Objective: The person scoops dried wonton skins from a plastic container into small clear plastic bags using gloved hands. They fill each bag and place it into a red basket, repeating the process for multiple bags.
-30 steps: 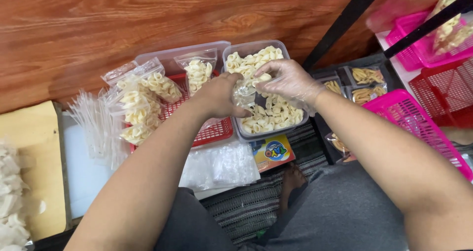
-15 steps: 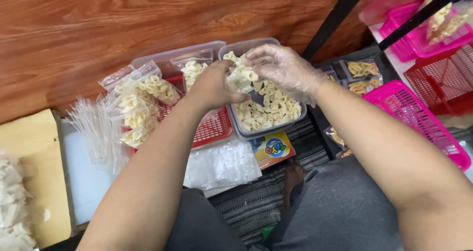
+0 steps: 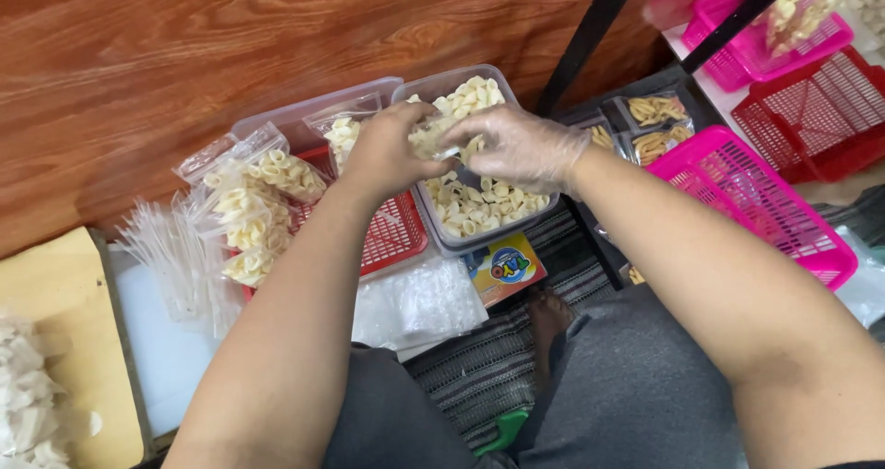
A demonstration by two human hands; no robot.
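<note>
Change since earlier frames: both hands drawn closer together and a little nearer, still above the clear tub; view shifted slightly, more of the pink basket showing at right.
Left hand (image 3: 387, 151): bare, grip closed around the mouth of a small clear bag (image 3: 431, 140), partly filled with pale shell-shaped snacks.
Right hand (image 3: 521, 146): in a thin clear glove, fingers pinched narrow at the bag's opening, touching the left hand; whether holding snack pieces, cannot tell.
Small clear bag: held between both hands, just above the clear tub, left of its middle.
Clear tub (image 3: 544, 206): rectangular, holding loose pale snacks, standing on the floor near the wooden wall (image 3: 184, 54).
Filled bags (image 3: 263, 206): heaped in a red basket (image 3: 392, 239) just left of the tub.
Empty bags (image 3: 171, 252): stacked further left, near a tan board (image 3: 64, 312).
Flat plastic pack (image 3: 419, 303): near side of the red basket, beside a colourful small box (image 3: 502, 268).
Pink basket (image 3: 765, 206): right of the forearm, a red one (image 3: 811, 119) beyond it.
Dark tray (image 3: 650, 123): far right of the tub, with yellowish snack packs.
</note>
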